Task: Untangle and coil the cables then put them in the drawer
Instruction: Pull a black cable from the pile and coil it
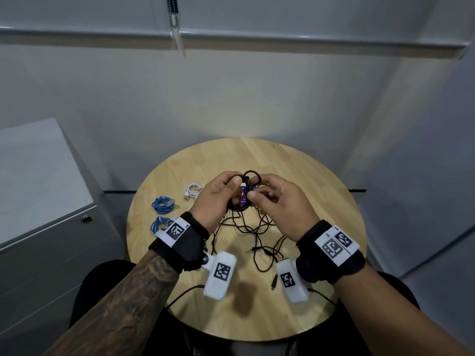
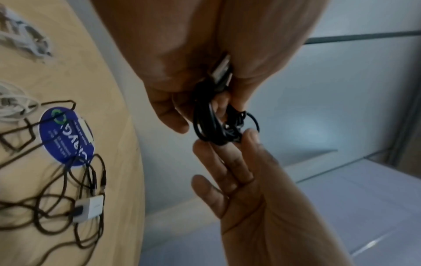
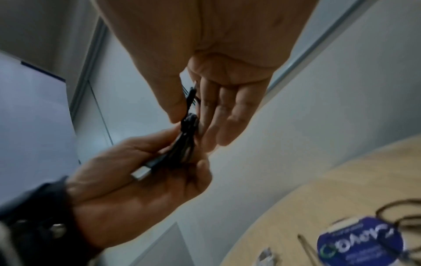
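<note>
A coiled black cable (image 1: 240,194) is being held above the round table (image 1: 321,181) by the left hand (image 1: 214,199), fingers curled round the bundle; its loose end is being pinched by the right hand (image 1: 280,204) — thumb against forefinger, other fingers relaxed. More black cables (image 1: 257,235) are lying tangled on the table below; two blue coils (image 1: 162,204) and a white coil (image 1: 192,190) are lying to the left — beside a grey drawer cabinet (image 1: 46,201).

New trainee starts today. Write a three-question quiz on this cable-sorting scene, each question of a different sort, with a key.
1. True or false: the left hand grips the black cable bundle.
2. How many blue cable coils lie on the round table?
3. The right hand is: A) flat on the table B) pinching the bundle's loose end C) pulling the cabinet open.

Key: 1 true; 2 two; 3 B.
</note>
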A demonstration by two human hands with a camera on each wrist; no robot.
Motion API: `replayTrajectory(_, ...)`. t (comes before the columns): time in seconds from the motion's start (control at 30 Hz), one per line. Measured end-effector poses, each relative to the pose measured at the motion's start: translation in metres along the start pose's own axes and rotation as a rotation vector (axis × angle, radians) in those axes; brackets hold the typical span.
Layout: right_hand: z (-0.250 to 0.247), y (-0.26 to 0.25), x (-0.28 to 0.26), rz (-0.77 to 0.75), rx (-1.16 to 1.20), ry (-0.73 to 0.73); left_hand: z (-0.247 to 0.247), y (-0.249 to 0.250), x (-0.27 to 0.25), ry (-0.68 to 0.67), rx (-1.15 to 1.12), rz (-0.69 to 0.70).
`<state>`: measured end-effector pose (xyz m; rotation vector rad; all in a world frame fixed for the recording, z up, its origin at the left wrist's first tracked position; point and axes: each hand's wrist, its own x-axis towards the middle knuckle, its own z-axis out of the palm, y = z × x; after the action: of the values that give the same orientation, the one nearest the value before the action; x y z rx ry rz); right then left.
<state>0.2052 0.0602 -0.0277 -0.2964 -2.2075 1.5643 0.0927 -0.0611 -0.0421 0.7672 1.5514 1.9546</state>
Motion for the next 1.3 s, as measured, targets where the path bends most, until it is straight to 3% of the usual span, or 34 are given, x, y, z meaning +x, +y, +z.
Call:
replayTrajectory(0.1, -0.011, -0.004, 0.004, -0.021, -0.015, 0.074, 0.002, 0.003, -0.004, -0.116, 0.074, 0.005)
replayTrajectory(0.2, -0.02, -0.006, 0.007, 0.029, 0.068, 0.033, 0.002, 0.01, -0.007, -0.18, 0.117, 0.025)
replayTrajectory(0.4, -0.025, -0.006, 0.008, 0.087, 0.152, -0.014, 0.005, 0.014, -0.005, -0.134, 0.201, 0.065)
replayTrajectory(0.57, -0.032, -0.007, 0.007, 0.133, 0.304, -0.061, 0.001, 0.016, 0.0, -0.114, 0.092, 0.024)
replayTrajectory(0.83, -0.031, -0.009, 0.011, -0.076, 0.015, 0.166, 0.004, 0.017, 0.001, -0.168, 0.201, 0.032)
replayTrajectory(1.0, -0.022, -0.01, 0.005, -0.336, -0.321, 0.238, 0.008, 0.012, 0.002, -0.042, 0.179, 0.061)
replayTrajectory(1.07, -0.015, -0.01, 0.004, -0.238, -0.152, 0.249, 0.011, 0.009, 0.002, -0.016, 0.143, 0.068)
replayTrajectory(1.13, -0.009, -0.013, 0.007, 0.012, 0.189, 0.242, 0.014, 0.007, 0.0, -0.008, 0.048, 0.053)
replayTrajectory(1.2, -0.007, -0.013, 0.01, 0.211, 0.487, 0.143, 0.016, 0.005, -0.001, 0.001, -0.029, 0.04)
replayTrajectory(1.3, -0.01, -0.014, 0.012, 0.172, 0.412, 0.071, 0.014, 0.002, -0.001, -0.026, -0.063, 0.007)
